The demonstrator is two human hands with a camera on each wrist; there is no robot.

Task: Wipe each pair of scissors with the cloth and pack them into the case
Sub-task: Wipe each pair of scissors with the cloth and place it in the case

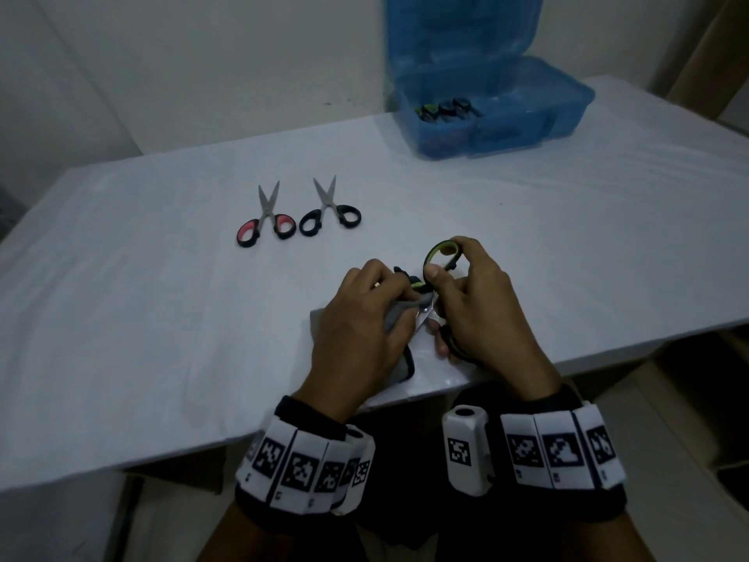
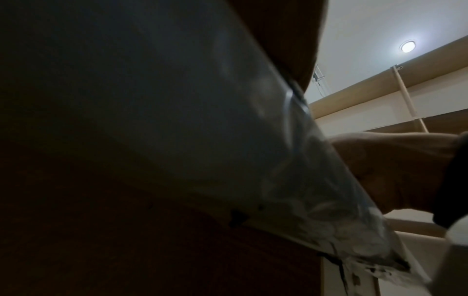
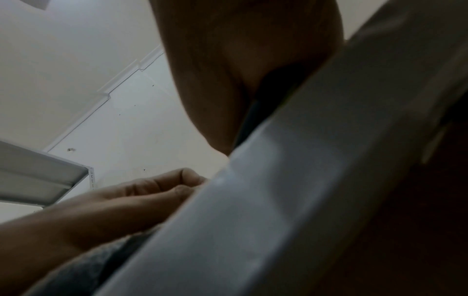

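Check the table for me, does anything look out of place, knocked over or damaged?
Nothing stands out. Two scissors, pink and black, lie side by side on the table. The blue case stands open at the far right. The left hand holds the cloth to the green scissors in the right hand.

The room is dim and a bit blue. 1 round ceiling lamp (image 2: pixel 407 46) glows with a soft halo. Both wrist views are blurry, with big dark patches. The worktop (image 1: pixel 162 318) edges bend in the head view. Shadows are soft.
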